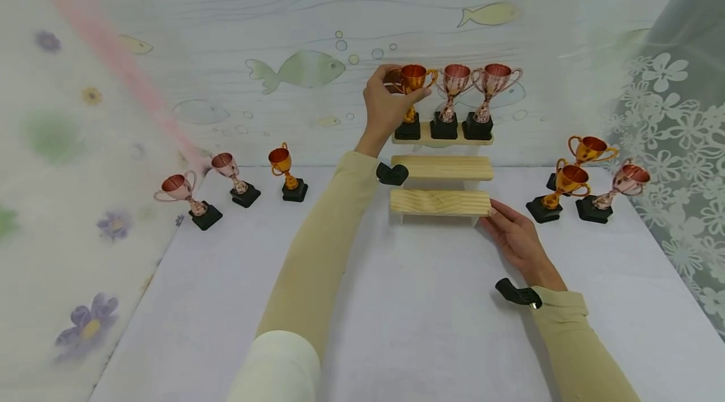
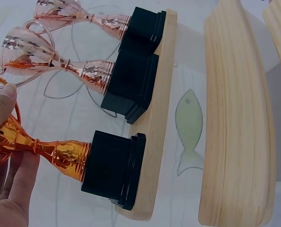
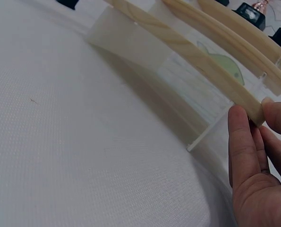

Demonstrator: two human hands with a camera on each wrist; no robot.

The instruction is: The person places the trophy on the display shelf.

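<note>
A gold trophy [image 1: 413, 78] with a black base stands at the left end of the top tier of a wooden display stand [image 1: 442, 167]. My left hand [image 1: 386, 100] grips its cup between thumb and fingers. Right beside it on that tier are a rose-gold trophy [image 1: 455, 81] and a second rose-gold trophy [image 1: 496, 80]. In the left wrist view the gold trophy's base [image 2: 113, 165] rests on the top board. My right hand [image 1: 518, 238] pinches the right end of the lowest board [image 3: 246, 101], thumb above and fingers below.
Left on the white table [image 1: 408, 314] stand two rose-gold trophies [image 1: 226, 166] and a gold trophy [image 1: 281, 160]. On the right are two gold trophies [image 1: 572, 180] and a rose-gold one [image 1: 630, 180]. A fish-printed curtain [image 1: 198, 43] hangs close behind the stand.
</note>
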